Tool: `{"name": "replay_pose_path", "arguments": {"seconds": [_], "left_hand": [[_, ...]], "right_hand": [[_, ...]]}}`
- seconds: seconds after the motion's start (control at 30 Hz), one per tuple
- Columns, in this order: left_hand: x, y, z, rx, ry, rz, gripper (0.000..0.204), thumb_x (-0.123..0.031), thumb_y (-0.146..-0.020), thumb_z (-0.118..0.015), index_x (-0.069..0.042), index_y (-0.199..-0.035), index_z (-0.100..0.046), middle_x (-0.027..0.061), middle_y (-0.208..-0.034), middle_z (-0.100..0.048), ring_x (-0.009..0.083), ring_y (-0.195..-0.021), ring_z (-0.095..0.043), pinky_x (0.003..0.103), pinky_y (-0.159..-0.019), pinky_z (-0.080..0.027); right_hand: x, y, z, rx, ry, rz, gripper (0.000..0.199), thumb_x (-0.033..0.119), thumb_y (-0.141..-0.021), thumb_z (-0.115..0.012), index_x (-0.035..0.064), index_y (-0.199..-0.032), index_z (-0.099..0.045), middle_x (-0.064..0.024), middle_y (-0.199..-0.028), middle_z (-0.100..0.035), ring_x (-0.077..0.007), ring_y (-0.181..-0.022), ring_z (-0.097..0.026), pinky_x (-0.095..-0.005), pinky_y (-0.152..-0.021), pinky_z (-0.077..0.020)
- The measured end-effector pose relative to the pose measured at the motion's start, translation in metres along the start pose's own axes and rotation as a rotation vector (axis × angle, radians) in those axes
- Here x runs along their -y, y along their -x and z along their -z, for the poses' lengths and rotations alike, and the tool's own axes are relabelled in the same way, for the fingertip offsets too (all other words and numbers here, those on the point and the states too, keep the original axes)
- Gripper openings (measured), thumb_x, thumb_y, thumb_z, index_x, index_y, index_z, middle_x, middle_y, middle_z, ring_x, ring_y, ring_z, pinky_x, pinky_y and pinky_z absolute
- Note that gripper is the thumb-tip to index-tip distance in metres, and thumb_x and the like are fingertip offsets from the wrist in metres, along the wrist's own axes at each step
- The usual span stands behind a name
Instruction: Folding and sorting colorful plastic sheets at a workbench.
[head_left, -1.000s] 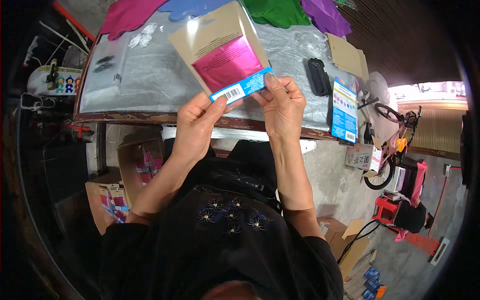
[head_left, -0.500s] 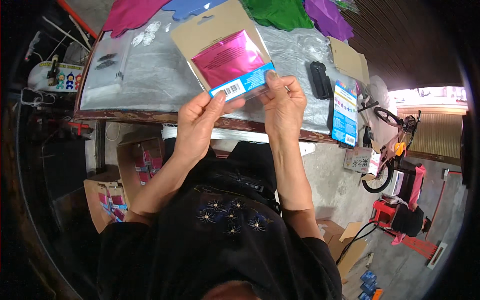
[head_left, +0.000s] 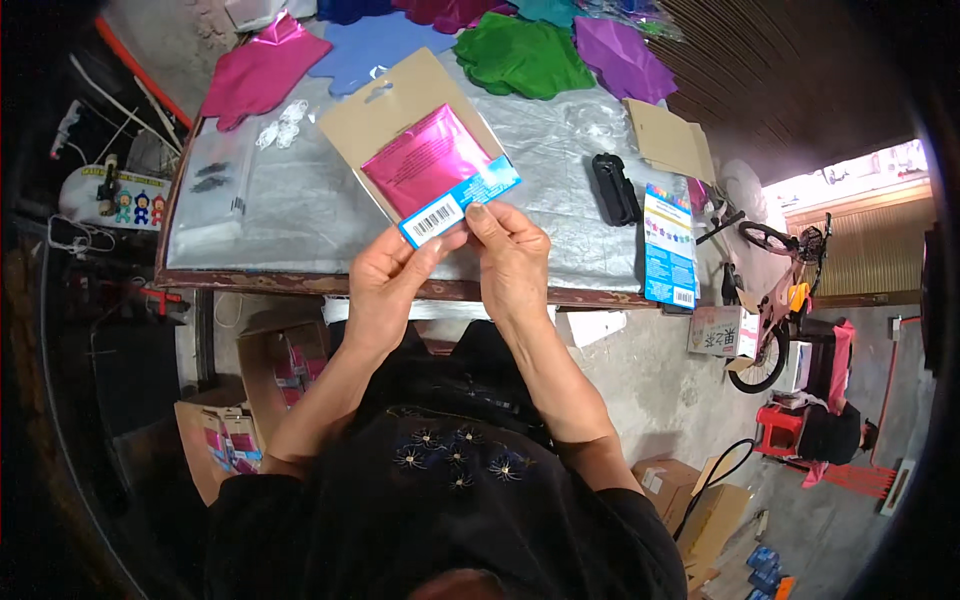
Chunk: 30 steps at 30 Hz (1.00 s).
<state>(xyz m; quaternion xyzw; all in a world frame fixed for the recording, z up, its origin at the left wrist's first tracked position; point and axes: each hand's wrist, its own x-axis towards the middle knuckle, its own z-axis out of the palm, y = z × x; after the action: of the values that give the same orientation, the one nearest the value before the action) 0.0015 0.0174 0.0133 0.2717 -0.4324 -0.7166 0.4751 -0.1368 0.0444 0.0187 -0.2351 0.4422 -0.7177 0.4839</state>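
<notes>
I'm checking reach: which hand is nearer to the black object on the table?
The right hand. It is to the left of the black object; the left hand is farther left, past the right one.

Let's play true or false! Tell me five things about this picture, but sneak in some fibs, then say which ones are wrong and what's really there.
1. The left hand and the right hand both hold the package with the brown card. True.
2. The shiny packet on the brown card is green. False: it is pink.
3. The green piece lies to the left of the purple piece. True.
4. The black object lies on the floor. False: it lies on the grey-covered table.
5. The bicycle is to the right of the table. True.
</notes>
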Motion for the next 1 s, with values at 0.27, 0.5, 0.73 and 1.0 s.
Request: {"name": "replay_pose_path", "arguments": {"seconds": [0.27,0.5,0.73,1.0], "left_hand": [[0.016,0.005,-0.003,-0.026,0.045,0.007,0.027,-0.007,-0.104,-0.059,0.004,-0.129,-0.063,0.0094,-0.119,-0.072,0.0143,-0.109,-0.068,0.031,-0.099,-0.052],[-0.049,-0.031,0.038,-0.056,-0.333,-0.022,0.027,-0.019,-0.1,-0.069,0.003,-0.117,-0.068,0.0036,-0.105,-0.072,0.0083,-0.097,-0.065,0.025,-0.09,-0.05],[-0.064,-0.062,0.049,-0.064,-0.234,-0.081,0.02,-0.02,-0.099,-0.071,-0.001,-0.098,-0.07,-0.0027,-0.088,-0.067,0.0032,-0.081,-0.055,0.021,-0.075,-0.043],[-0.042,-0.053,0.056,-0.042,-0.35,-0.142,0.022,-0.023,-0.1,-0.069,-0.002,-0.094,-0.072,-0.0069,-0.079,-0.059,0.0021,-0.073,-0.047,0.021,-0.065,-0.035]], "right_hand": [[-0.014,0.012,0.004,0.022,-0.087,0.041,0.013,0.007,-0.098,-0.069,-0.0049,-0.102,-0.069,-0.0097,-0.086,-0.073,-0.0155,-0.075,-0.066,-0.0276,-0.072,-0.0519],[0.026,0.012,0.031,0.003,-0.013,0.046,0.014,0.008,-0.098,-0.069,-0.0056,-0.102,-0.071,-0.0106,-0.09,-0.074,-0.0169,-0.081,-0.071,-0.0349,-0.078,-0.0608],[0.032,0.021,0.044,0.05,0.161,0.087,0.013,0.007,-0.097,-0.07,-0.0053,-0.101,-0.073,-0.0113,-0.093,-0.074,-0.0165,-0.081,-0.072,-0.0349,-0.076,-0.0634],[0.035,0.02,0.057,0.045,0.195,0.087,0.013,0.006,-0.097,-0.07,-0.0059,-0.102,-0.073,-0.0109,-0.092,-0.075,-0.0161,-0.078,-0.072,-0.0323,-0.072,-0.063]]}}
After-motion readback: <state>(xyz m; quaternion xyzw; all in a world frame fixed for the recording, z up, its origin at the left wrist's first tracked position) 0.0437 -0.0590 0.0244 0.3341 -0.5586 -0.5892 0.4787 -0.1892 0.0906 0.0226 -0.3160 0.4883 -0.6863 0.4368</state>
